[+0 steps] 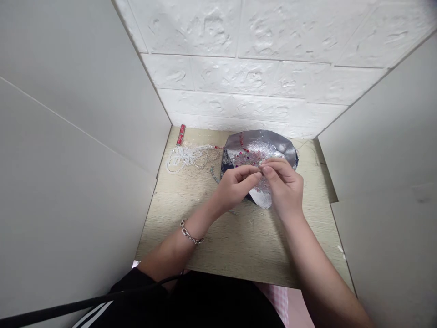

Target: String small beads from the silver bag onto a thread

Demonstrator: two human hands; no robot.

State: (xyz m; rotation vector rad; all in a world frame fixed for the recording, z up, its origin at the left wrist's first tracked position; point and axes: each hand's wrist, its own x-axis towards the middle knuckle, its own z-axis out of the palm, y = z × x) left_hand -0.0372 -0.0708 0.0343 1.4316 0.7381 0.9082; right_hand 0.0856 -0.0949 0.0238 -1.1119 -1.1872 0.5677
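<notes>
No writing can be read anywhere; the red tube (180, 134) perhaps bears print, too small to tell

A small table (239, 246) with a pale wood-grain top is seen, closed in by white panels on both sides and a white brick wall behind. On it a silver foil bag (269, 146) with small beads is laid, a white beaded piece (186, 156) to its left, and a red tube (180, 134) in the far left corner.

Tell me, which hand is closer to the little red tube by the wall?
Left. The left hand sits nearer the small red tube, which lies up and leftward; the right hand is farther right.
</notes>
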